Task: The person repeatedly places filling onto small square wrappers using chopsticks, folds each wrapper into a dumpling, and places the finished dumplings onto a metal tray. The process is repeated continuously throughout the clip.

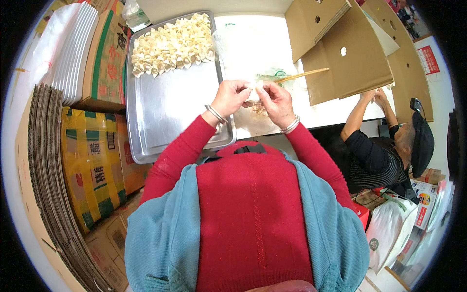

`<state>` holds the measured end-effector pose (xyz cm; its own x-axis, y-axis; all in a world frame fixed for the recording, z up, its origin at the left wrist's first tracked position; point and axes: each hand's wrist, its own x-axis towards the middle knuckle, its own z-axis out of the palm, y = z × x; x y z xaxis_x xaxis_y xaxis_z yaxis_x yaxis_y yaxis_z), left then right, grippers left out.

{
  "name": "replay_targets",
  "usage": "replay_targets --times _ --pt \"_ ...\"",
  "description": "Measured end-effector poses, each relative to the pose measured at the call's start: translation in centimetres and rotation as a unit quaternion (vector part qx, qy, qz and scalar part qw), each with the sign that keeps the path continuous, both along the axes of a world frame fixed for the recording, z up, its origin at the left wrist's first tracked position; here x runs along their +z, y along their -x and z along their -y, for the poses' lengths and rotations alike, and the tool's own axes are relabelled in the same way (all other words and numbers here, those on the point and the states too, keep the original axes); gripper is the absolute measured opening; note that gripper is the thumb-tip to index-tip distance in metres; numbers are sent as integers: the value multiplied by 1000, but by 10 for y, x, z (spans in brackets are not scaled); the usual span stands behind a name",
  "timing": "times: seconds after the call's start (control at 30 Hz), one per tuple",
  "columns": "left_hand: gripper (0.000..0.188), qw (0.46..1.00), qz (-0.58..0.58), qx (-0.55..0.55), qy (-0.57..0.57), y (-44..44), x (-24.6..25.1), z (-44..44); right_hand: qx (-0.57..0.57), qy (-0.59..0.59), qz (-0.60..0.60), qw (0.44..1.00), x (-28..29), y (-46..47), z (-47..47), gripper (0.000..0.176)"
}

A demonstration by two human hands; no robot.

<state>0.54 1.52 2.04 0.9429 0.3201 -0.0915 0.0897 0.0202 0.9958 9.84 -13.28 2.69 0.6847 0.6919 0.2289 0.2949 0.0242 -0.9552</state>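
Observation:
Both my left hand [230, 98] and my right hand [277, 102] pinch a small pale dough wrapper [254, 94] between thumbs and fingers, over the white table. Its inside is hidden by my fingers. A pair of wooden chopsticks [304, 74] sticks out to the right from behind my right hand; whether that hand holds them, I cannot tell. Just below the wrapper, a patch of brownish filling [258, 108] shows between my wrists. Left of my hands lies a large metal tray [175, 98], its far part covered by rows of folded wontons [173, 43].
Cardboard sheets [343, 69] stand on the table at the right, with a co-worker [383, 153] beyond them. Clear plastic [220, 40] lies beside the tray. Boxes [96, 157] and stacked flat cardboard [51, 164] crowd the left side. A white bag [390, 230] sits at lower right.

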Motion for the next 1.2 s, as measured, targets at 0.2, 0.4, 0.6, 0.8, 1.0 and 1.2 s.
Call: replay_targets --times 0.2,0.4,0.6,0.8,1.0,1.2 --pt "20 995 -20 -92 39 4 21 -10 107 19 -87 990 8 -7 3 15" --pt "18 997 14 -70 -18 5 23 -4 151 14 -235 960 12 -12 9 14" --pt "18 990 5 -122 -70 3 39 -7 164 54 -269 948 22 -16 12 17" --pt "20 982 -16 -146 -122 1 51 -4 171 84 -268 944 29 -22 14 18" --pt "19 987 1 -138 -88 1 42 1 157 93 -266 947 29 -21 21 19" --pt "19 989 12 -83 -124 1 32 11 150 84 -261 950 18 -23 25 21"
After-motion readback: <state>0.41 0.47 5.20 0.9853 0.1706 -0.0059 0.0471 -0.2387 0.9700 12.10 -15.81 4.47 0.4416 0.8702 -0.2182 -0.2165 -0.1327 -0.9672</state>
